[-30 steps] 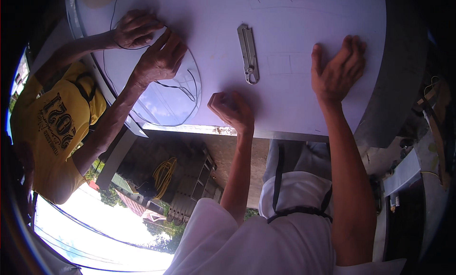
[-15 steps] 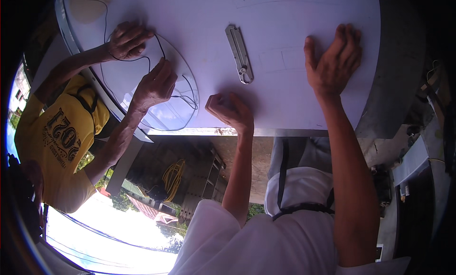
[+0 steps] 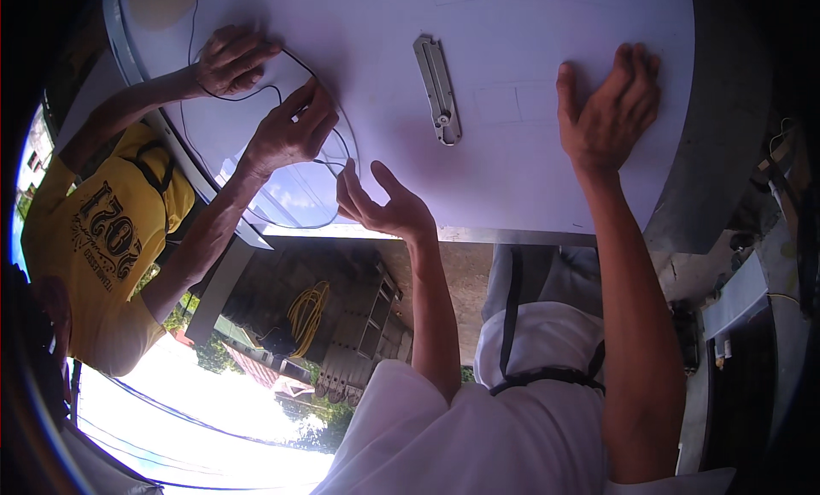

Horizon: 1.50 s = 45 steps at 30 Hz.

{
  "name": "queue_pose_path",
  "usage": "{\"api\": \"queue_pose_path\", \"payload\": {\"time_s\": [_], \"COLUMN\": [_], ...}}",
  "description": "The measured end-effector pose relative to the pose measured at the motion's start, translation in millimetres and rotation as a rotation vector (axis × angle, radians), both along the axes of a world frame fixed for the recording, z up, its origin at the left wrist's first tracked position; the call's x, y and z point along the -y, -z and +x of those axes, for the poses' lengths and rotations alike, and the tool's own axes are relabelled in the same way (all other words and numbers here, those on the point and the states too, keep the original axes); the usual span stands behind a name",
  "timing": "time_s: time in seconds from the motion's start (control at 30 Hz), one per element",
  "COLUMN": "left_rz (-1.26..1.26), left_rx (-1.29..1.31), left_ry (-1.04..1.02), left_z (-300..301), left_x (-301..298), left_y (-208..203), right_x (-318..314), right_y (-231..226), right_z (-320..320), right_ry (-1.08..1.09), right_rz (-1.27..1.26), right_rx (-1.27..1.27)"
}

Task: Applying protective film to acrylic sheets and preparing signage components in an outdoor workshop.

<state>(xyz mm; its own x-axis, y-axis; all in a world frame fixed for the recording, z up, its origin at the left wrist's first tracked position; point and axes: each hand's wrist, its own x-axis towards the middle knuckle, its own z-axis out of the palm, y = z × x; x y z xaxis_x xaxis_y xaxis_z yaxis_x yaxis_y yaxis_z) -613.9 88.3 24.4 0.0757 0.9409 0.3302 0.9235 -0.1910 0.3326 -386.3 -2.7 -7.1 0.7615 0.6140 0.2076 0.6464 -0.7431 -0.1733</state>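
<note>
I view the left hand (image 3: 389, 211), digits apart, by the black cable (image 3: 297, 60) above a glossy disc (image 3: 299, 208), contact unclear; right hand (image 3: 608, 123) spread on the counter (image 3: 530, 179); pencil rectangles (image 3: 518, 105) drawn, cable loose.

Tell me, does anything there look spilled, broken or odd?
Nothing stands out: the metal tool lies flat on the white tabletop, the dark cord curves loosely, and I see no spill or damage.

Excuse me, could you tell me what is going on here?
A co-worker in yellow holds a dark cord in both hands above a round disc on the white table. The wearer's left hand is at the disc's rim; contact with the cord is unclear. The right hand rests on the table where a utility knife lies.
</note>
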Motion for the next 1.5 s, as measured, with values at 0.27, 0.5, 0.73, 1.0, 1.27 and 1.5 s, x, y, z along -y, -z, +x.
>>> {"api": "queue_pose_path", "payload": {"time_s": [0.27,0.5,0.73,1.0,1.27,1.5], "left_rz": [-0.141,0.007,-0.05,-0.032,0.012,0.001], "left_rx": [0.175,0.242,0.257,0.235,0.252,0.219], "left_ry": [-0.176,-0.109,-0.069,-0.05,-0.064,-0.094], "left_z": [-6,5,2,2,11,23], "left_x": [-44,-45,-46,-47,-48,-46], "left_y": [16,39,37,34,36,31], "right_x": [0,-2,-4,-4,-7,-6], "right_y": [4,0,3,3,-8,-7], "right_z": [0,0,1,-1,-2,2], "right_ry": [-0.011,-0.012,-0.02,-0.032,0.044,0.048], "right_rz": [0.019,-0.018,0.02,0.012,-0.131,-0.125], "right_rx": [0.013,0.0,0.009,0.021,-0.045,-0.029]}}
